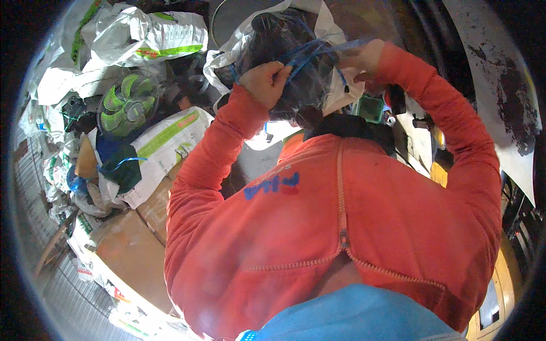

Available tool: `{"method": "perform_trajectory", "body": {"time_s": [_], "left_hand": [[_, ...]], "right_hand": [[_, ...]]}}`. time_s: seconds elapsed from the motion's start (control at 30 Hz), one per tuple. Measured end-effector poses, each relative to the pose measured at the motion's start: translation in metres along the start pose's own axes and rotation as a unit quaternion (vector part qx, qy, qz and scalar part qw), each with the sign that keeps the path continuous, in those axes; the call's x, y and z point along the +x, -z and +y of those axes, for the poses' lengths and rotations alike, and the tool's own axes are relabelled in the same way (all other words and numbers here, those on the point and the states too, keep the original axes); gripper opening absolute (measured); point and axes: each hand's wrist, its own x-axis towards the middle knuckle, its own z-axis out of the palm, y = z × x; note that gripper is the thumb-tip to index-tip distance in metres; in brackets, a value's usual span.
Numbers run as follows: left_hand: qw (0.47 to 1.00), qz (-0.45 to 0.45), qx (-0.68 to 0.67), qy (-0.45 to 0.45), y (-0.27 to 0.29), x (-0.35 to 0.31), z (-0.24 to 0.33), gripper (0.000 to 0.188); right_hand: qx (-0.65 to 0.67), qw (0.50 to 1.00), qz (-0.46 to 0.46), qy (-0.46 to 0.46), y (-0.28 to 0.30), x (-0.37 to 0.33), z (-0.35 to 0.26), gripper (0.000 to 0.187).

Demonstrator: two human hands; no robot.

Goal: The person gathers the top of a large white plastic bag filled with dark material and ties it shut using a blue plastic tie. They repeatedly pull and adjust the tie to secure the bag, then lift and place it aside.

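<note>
My left hand (pixel 263 83) is closed in a pinch on a blue plastic string (pixel 310 50), over the middle of a white woven sack (pixel 327 21). Strands of that string stretch across to my right hand (pixel 364 61), which is curled around them at the sack's right side. Inside the sack's open mouth, a clear plastic liner (pixel 273 42) covers dark, rounded contents that I cannot make out. The fingertips of my right hand are partly hidden in shadow.
Left of the sack stands a fan with green blades (pixel 128 105). White printed sacks (pixel 165 40) are heaped around it. A brown cardboard box (pixel 133 256) lies nearer, on the left. A green container (pixel 369 108) sits below my right hand, and a white sheet (pixel 500 74) hangs at the right.
</note>
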Motion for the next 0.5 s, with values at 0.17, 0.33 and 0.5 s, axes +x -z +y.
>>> {"method": "perform_trajectory", "body": {"time_s": [0.17, 0.33, 0.5], "left_hand": [[1.0, 0.008, -0.015, -0.005, 0.002, -0.001, 0.001, 0.025], [1.0, 0.012, -0.025, 0.004, -0.001, -0.002, -0.002, 0.024], [1.0, 0.008, -0.024, 0.004, -0.002, -0.003, -0.005, 0.023]], "right_hand": [[-0.051, 0.994, -0.086, -0.037, 0.019, 0.003, 0.008, 0.023], [-0.065, 0.992, -0.108, -0.022, 0.005, 0.007, 0.003, 0.015], [0.038, 0.99, 0.058, 0.127, 0.041, -0.004, -0.015, 0.009]]}}
